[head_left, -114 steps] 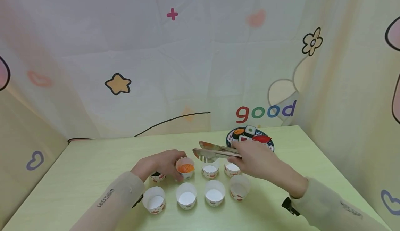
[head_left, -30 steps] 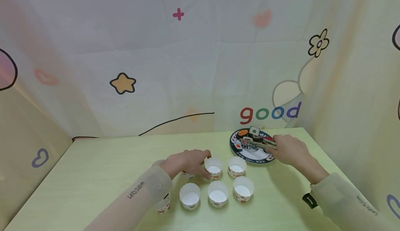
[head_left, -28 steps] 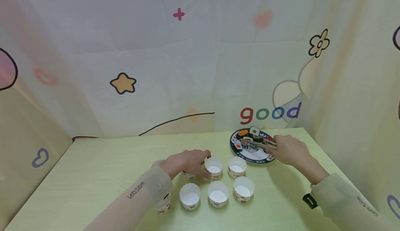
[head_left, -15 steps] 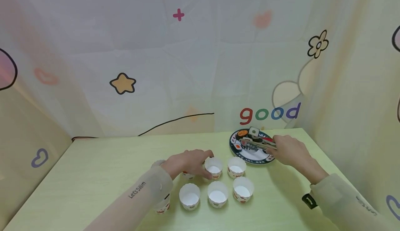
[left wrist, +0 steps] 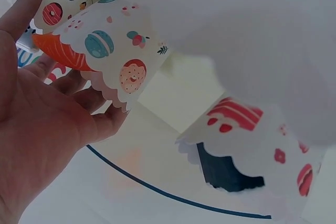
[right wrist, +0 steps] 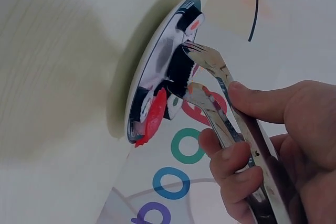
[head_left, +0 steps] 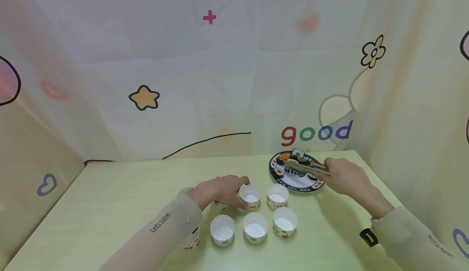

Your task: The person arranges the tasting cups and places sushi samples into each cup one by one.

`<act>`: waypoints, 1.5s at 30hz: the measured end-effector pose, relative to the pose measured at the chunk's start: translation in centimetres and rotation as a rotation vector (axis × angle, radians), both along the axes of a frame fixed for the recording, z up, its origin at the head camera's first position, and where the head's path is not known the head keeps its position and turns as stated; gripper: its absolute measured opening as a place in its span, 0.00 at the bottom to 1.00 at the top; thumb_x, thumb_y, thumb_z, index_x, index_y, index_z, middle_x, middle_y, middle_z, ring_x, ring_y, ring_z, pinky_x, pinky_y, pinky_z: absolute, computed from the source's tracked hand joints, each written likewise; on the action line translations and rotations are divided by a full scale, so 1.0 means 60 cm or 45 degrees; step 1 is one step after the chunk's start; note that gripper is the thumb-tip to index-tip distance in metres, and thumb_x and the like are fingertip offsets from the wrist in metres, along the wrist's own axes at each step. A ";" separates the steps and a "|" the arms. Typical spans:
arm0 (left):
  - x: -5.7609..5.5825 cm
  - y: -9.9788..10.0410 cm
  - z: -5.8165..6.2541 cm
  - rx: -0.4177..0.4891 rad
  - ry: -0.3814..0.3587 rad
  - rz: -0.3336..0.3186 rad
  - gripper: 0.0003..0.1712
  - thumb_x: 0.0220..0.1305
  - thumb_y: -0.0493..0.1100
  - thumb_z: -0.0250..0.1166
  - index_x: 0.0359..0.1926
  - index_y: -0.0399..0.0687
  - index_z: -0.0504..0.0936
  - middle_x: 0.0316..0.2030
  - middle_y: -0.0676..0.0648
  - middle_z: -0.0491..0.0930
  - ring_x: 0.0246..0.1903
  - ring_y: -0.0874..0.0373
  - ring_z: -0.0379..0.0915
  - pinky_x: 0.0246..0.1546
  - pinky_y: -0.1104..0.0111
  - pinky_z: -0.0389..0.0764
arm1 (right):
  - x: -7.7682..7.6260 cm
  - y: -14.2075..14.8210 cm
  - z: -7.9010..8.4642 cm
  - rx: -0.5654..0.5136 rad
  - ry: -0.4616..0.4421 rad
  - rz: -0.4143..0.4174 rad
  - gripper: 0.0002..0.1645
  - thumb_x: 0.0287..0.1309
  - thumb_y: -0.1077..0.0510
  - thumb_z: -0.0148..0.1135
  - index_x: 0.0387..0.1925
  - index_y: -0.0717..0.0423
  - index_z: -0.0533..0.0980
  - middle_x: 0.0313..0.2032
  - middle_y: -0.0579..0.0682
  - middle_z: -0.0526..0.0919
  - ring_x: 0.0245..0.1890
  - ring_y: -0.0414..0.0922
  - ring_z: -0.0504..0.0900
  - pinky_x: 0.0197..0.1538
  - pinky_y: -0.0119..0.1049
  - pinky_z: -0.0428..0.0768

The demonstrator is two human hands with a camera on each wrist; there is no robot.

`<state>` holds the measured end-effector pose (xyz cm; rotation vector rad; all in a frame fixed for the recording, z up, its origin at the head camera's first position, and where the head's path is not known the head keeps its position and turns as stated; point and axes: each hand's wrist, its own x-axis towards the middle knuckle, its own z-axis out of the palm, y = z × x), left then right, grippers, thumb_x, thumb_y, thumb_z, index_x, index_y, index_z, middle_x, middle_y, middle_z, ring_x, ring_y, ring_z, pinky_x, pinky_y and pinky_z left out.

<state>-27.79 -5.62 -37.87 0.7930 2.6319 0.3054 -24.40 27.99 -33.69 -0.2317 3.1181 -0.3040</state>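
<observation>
My left hand (head_left: 223, 191) holds a white paper baking cup (head_left: 250, 200) in the back row, thumb and fingers on either side of its rim. In the left wrist view, a nearer cup (left wrist: 113, 51) has orange sushi (left wrist: 62, 51) showing at its rim, and another cup (left wrist: 252, 129) holds something black. My right hand (head_left: 346, 177) grips metal tongs (head_left: 305, 167) over a dark-rimmed plate (head_left: 302, 189) of sushi pieces. In the right wrist view, the tong tips lie on either side of a black-wrapped sushi roll (right wrist: 180, 69), and a red-topped piece (right wrist: 153, 116) sits lower on the plate.
Another paper cup (head_left: 277, 196) stands right of the held one. The front row has cups at left-middle (head_left: 222, 231), middle (head_left: 255, 228) and right (head_left: 285, 222); my left sleeve (head_left: 157, 230) partly covers one further left. A patterned curtain (head_left: 205, 79) stands behind the pale table (head_left: 121, 206).
Since the earliest frame, my left hand has moved right from the orange-sushi cup to another cup. The tongs have gone from over the cups to the plate, and lately shifted slightly right.
</observation>
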 end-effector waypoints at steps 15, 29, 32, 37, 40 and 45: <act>0.001 0.001 -0.001 0.017 -0.016 0.019 0.38 0.61 0.61 0.74 0.67 0.57 0.71 0.54 0.51 0.79 0.50 0.56 0.74 0.55 0.53 0.76 | 0.024 -0.009 0.017 -0.027 0.074 0.054 0.20 0.64 0.49 0.70 0.41 0.63 0.77 0.26 0.48 0.76 0.24 0.46 0.71 0.24 0.40 0.69; 0.001 0.000 -0.003 0.029 -0.020 0.001 0.38 0.62 0.61 0.74 0.67 0.56 0.70 0.50 0.52 0.79 0.48 0.58 0.74 0.54 0.56 0.77 | 0.057 -0.045 0.036 -0.010 0.101 0.147 0.22 0.63 0.46 0.71 0.43 0.62 0.78 0.29 0.47 0.80 0.25 0.45 0.73 0.24 0.40 0.72; 0.002 0.000 -0.002 0.035 -0.023 0.004 0.38 0.62 0.60 0.74 0.67 0.54 0.71 0.51 0.51 0.80 0.48 0.58 0.75 0.55 0.56 0.76 | 0.063 -0.053 0.038 -0.006 0.096 0.168 0.23 0.63 0.46 0.72 0.44 0.62 0.79 0.28 0.46 0.79 0.25 0.45 0.73 0.24 0.40 0.72; 0.002 -0.001 -0.002 0.032 -0.022 0.009 0.38 0.62 0.60 0.74 0.68 0.54 0.71 0.51 0.51 0.80 0.49 0.57 0.75 0.55 0.56 0.77 | 0.074 -0.065 0.039 0.000 0.127 0.207 0.21 0.62 0.46 0.72 0.43 0.59 0.78 0.26 0.44 0.76 0.24 0.44 0.72 0.24 0.38 0.69; 0.002 -0.001 -0.003 0.030 -0.023 0.007 0.39 0.62 0.60 0.74 0.68 0.54 0.71 0.51 0.51 0.80 0.49 0.57 0.75 0.54 0.56 0.77 | 0.079 -0.072 0.039 -0.004 0.147 0.226 0.19 0.61 0.47 0.73 0.40 0.57 0.78 0.24 0.44 0.74 0.23 0.44 0.71 0.23 0.38 0.68; 0.002 -0.001 -0.003 0.036 -0.021 0.005 0.39 0.62 0.60 0.74 0.68 0.53 0.71 0.52 0.51 0.80 0.49 0.57 0.75 0.54 0.56 0.77 | 0.086 -0.080 0.039 -0.017 0.156 0.258 0.20 0.61 0.47 0.73 0.43 0.58 0.79 0.25 0.43 0.76 0.24 0.43 0.72 0.24 0.38 0.69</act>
